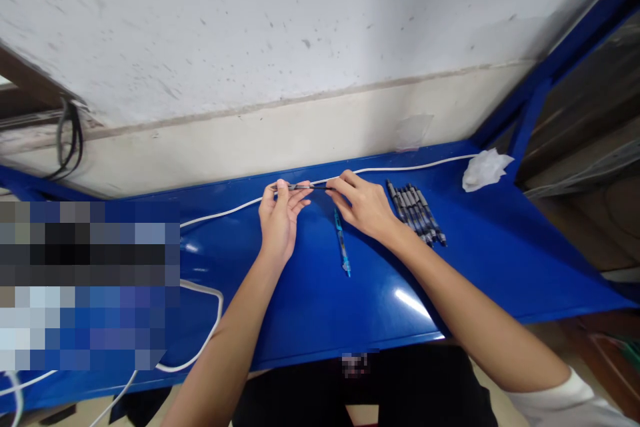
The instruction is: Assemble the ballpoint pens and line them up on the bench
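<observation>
My left hand [280, 213] is closed around a thin dark pen part [301, 187], thumb on top and the other fingers beneath. At the right end of this part, the fingertips of my right hand [363, 203] pinch a thin black piece, which lines up with what my left hand holds. Whether the two pieces are joined is too small to tell. Just below my right hand, a light-blue pen [343, 245] lies on the blue table [310, 307]. Several black and grey pens [415, 212] lie side by side to the right of my right hand.
A white cable [225, 212] runs along the back of the table and loops at the left. Crumpled white paper [485, 170] sits at the back right. The wall [300, 140] rises behind the table, and blurred blocks hide the left end.
</observation>
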`<state>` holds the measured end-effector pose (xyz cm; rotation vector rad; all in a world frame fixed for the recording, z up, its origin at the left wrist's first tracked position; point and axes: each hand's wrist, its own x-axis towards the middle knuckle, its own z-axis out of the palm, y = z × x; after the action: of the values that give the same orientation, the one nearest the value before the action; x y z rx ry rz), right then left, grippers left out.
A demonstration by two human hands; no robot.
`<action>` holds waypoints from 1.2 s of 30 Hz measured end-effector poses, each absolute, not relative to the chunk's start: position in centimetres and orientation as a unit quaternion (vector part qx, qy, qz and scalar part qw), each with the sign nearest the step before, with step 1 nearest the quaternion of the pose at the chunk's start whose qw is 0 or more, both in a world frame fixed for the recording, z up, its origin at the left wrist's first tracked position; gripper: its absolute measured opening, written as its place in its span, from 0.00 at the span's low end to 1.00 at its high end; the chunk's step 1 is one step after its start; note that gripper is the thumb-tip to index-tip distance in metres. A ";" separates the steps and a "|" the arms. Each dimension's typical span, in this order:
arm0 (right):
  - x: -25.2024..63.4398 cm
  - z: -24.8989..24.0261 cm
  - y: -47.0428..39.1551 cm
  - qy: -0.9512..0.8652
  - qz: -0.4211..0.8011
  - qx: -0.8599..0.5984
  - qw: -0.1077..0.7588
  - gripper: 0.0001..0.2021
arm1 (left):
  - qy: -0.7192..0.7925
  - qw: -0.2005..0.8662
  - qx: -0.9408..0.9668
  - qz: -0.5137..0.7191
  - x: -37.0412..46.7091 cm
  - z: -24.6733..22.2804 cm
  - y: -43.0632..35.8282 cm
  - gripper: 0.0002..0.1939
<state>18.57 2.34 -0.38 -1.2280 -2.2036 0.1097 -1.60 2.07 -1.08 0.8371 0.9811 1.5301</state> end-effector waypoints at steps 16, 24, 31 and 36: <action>18.5 -0.7 2.4 -0.826 0.070 -0.451 0.330 0.12 | 0.409 0.542 0.367 0.636 -1.2 -1.1 1.8 0.21; 18.4 -1.1 2.4 -0.828 0.091 -0.436 0.341 0.06 | 0.408 0.552 0.409 0.601 -0.7 -1.4 1.4 0.18; 18.5 -0.8 2.4 -0.849 0.063 -0.419 0.316 0.14 | 0.413 0.546 0.427 0.590 -0.9 -1.3 1.4 0.14; 18.4 -0.7 2.2 -0.839 0.089 -0.425 0.328 0.13 | 0.410 0.537 0.446 0.587 -0.8 -1.4 1.3 0.13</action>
<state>18.38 2.15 -0.66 -1.1124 -2.1971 0.2329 -0.83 1.33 -1.38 1.0611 0.9746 1.3977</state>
